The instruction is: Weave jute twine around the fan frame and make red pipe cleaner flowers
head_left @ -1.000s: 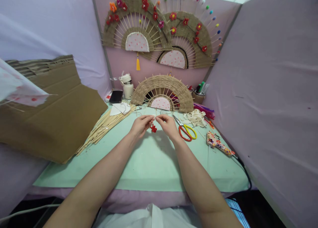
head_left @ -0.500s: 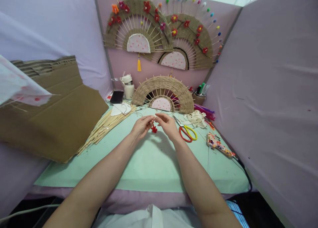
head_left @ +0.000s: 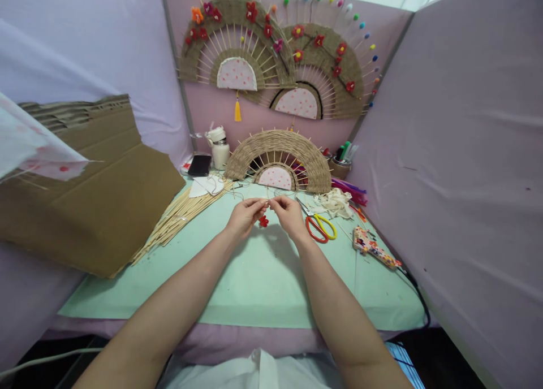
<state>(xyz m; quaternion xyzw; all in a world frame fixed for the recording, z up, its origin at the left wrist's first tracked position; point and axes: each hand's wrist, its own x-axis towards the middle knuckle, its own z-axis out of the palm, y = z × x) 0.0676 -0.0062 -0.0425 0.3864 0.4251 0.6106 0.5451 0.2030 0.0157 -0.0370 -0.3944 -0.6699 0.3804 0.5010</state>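
My left hand (head_left: pixel 247 215) and my right hand (head_left: pixel 288 214) meet fingertip to fingertip above the middle of the table. Both are closed in a pinch, and whatever lies between the fingertips is too small to make out. Just below them a small red flower (head_left: pixel 263 221) shows beside the left fingers; I cannot tell whether it hangs from them or lies on the table. Right behind the hands stands a woven half-round fan (head_left: pixel 278 140) with a dotted cloth centre. Scissors (head_left: pixel 319 227) with one red and one yellow handle lie beside my right hand.
A bundle of thin sticks (head_left: pixel 169 222) and a large cardboard sheet (head_left: pixel 106 191) are at left. At right lie a patterned glue gun (head_left: pixel 373 246) with a cord and crumpled pale scraps (head_left: pixel 335 202). A bottle (head_left: pixel 219 148), phone (head_left: pixel 199 165) and pen cup (head_left: pixel 340 167) stand behind.
My right fingers have closed into a pinch and come down slightly against the left fingertips. The red flower stays in nearly the same place.
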